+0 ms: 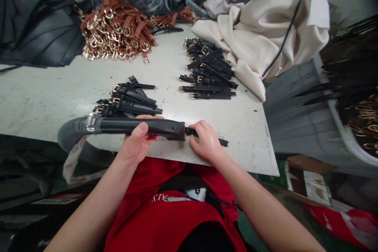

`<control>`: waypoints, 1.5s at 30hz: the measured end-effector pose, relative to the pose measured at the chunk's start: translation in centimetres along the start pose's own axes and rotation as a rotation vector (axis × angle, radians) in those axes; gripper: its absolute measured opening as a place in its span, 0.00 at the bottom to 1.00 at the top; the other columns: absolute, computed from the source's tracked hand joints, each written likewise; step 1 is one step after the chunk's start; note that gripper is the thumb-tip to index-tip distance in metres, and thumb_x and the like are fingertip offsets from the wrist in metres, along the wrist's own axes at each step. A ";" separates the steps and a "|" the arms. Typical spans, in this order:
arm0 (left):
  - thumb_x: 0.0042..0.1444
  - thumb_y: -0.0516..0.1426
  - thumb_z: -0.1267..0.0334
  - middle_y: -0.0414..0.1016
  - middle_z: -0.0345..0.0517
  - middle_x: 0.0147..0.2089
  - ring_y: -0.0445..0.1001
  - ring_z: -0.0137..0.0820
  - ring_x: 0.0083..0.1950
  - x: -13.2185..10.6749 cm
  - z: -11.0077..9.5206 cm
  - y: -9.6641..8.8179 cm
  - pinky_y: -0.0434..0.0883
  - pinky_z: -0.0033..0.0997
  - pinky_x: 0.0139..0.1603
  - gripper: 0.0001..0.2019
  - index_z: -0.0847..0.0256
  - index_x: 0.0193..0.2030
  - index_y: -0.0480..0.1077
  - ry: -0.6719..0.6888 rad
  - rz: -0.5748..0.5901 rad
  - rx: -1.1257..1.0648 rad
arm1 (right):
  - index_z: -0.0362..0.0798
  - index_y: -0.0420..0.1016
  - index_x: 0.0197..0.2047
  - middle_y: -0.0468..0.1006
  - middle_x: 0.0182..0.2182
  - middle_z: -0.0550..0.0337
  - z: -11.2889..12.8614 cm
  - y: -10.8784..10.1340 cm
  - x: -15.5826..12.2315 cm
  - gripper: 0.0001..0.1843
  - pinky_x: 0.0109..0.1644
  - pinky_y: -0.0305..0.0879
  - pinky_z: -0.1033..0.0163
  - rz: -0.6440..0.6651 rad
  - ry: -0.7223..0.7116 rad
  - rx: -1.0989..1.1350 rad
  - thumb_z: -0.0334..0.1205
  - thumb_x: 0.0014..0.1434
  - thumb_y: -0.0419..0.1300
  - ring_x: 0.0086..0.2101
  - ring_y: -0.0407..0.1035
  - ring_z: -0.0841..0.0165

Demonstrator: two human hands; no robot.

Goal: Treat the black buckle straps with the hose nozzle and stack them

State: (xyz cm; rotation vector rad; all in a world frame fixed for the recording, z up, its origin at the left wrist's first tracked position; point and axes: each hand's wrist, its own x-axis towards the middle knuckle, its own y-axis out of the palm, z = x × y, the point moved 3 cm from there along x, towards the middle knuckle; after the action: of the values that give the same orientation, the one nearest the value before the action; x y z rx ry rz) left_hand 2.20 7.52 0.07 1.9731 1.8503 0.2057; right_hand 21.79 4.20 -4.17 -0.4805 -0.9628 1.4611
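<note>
My left hand [139, 136] is wrapped around a black tube with a flattened nozzle [168, 128], joined to a grey ribbed hose [71, 132] by a metal clamp. The nozzle lies level and points right. Right at its mouth, my right hand [205, 139] is closed on a short black strap [223, 142]; one end pokes out to the right of the fingers, the other faces the nozzle. Just beyond my left hand lies a pile of black buckle straps [130, 100]. Farther off to the right is a second pile of black straps [209, 69] with gold buckles.
Brown straps with gold clasps [118, 27] are heaped at the back of the white table [171, 55]. Black sheets [35, 23] lie back left. Cream fabric [251, 27] drapes at the back right. A grey bin [298, 114] and a cardboard box [307, 165] stand beyond the right edge.
</note>
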 end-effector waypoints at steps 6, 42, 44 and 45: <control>0.40 0.68 0.55 0.81 0.47 0.38 0.71 0.30 0.29 0.1 0.5 1.1 0.66 0.26 0.23 0.15 0.59 0.35 0.75 0.050 0.054 0.060 | 0.45 0.72 0.41 0.73 0.36 0.49 0.0 -0.1 0.0 0.13 0.44 0.66 0.53 0.032 -0.005 -0.003 0.31 0.52 0.53 0.39 0.68 0.58; 0.42 0.68 0.57 0.81 0.47 0.38 0.73 0.29 0.29 -0.3 0.7 1.5 0.68 0.25 0.23 0.13 0.60 0.34 0.76 0.091 0.040 0.088 | 0.45 0.73 0.41 0.73 0.35 0.49 -0.1 -0.1 0.0 0.13 0.43 0.68 0.53 -0.016 -0.037 0.039 0.31 0.52 0.53 0.39 0.69 0.58; 0.42 0.68 0.57 0.82 0.47 0.37 0.74 0.30 0.30 0.3 0.1 0.8 0.68 0.25 0.23 0.12 0.59 0.34 0.76 0.095 -0.022 0.038 | 0.46 0.73 0.42 0.73 0.35 0.50 -0.1 0.0 0.0 0.14 0.44 0.68 0.53 -0.025 -0.033 0.057 0.30 0.52 0.53 0.39 0.69 0.58; 0.42 0.68 0.57 0.82 0.46 0.37 0.74 0.30 0.30 0.5 -0.4 0.3 0.68 0.24 0.23 0.12 0.58 0.34 0.76 0.112 -0.056 0.012 | 0.46 0.72 0.43 0.73 0.37 0.50 -0.1 -0.1 0.0 0.16 0.45 0.68 0.53 -0.039 -0.030 0.082 0.30 0.52 0.53 0.40 0.69 0.59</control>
State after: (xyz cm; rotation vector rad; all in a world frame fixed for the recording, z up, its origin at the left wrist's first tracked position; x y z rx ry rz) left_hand 2.35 8.09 0.44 1.9514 1.9779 0.2938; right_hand 21.92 4.22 -4.16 -0.3787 -0.9272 1.4701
